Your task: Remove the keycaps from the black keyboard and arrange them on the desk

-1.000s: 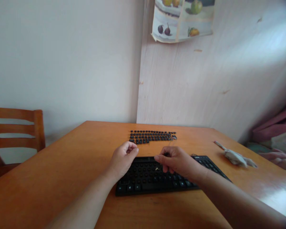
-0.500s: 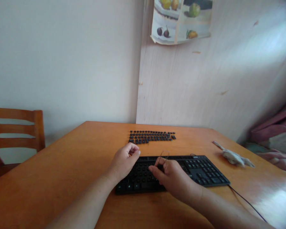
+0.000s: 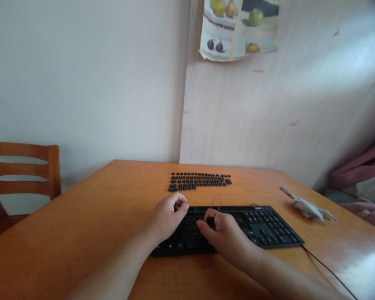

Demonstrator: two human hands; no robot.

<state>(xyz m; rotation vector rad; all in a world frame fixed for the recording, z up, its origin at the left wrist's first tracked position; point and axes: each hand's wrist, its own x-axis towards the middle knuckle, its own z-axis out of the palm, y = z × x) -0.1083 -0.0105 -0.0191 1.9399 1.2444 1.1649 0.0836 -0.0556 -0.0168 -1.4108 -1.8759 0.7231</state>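
Note:
A black keyboard point(image 3: 268, 227) lies on the orange wooden table point(image 3: 81, 225); its left and middle part shows bare sockets, while the right block still has keys. Loose black keycaps point(image 3: 198, 181) lie in neat rows behind it. My left hand point(image 3: 167, 216) rests curled in a loose fist on the keyboard's left end, and I see nothing in it. My right hand point(image 3: 225, 235) is pinched over the middle of the keyboard, holding a thin wire key puller point(image 3: 216, 201) whose loop sticks up above the fingers.
A crumpled pale cloth point(image 3: 309, 208) lies at the table's right. The keyboard cable point(image 3: 325, 266) runs off toward the front right. A wooden chair point(image 3: 21, 175) stands at the left, bedding point(image 3: 362, 187) at the right, and a fruit poster point(image 3: 237, 27) hangs on the wall.
My right hand has come back from the keyboard's far edge and dropped lower and left onto the middle keys with the wire tool. My left hand has barely shifted.

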